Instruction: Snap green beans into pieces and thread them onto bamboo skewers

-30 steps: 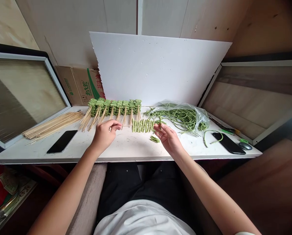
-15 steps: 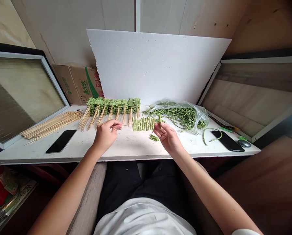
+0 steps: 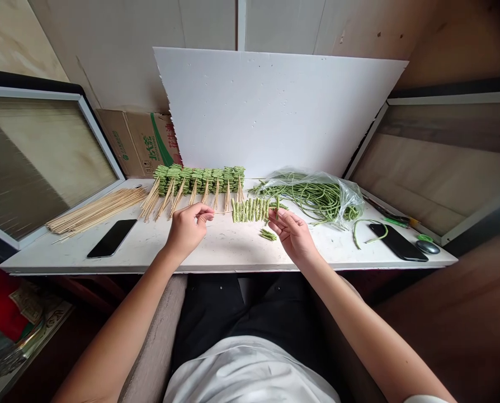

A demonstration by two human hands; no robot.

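We look from the person's head, forward and down. The white cloth shirt (image 3: 250,372) is very near us, at the bottom middle. The bare left hand (image 3: 188,226) and bare right hand (image 3: 294,234) are a bit farther, over the long white table (image 3: 225,254). The big flat white board (image 3: 283,112), top middle, is farther still.

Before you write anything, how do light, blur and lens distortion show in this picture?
Head view: soft light on the white foam board, the top right corner dark; head view: wide-angle stretch towards the edges, the brown surface at lower right smeared, the bean pieces on the held skewer fairly clear.
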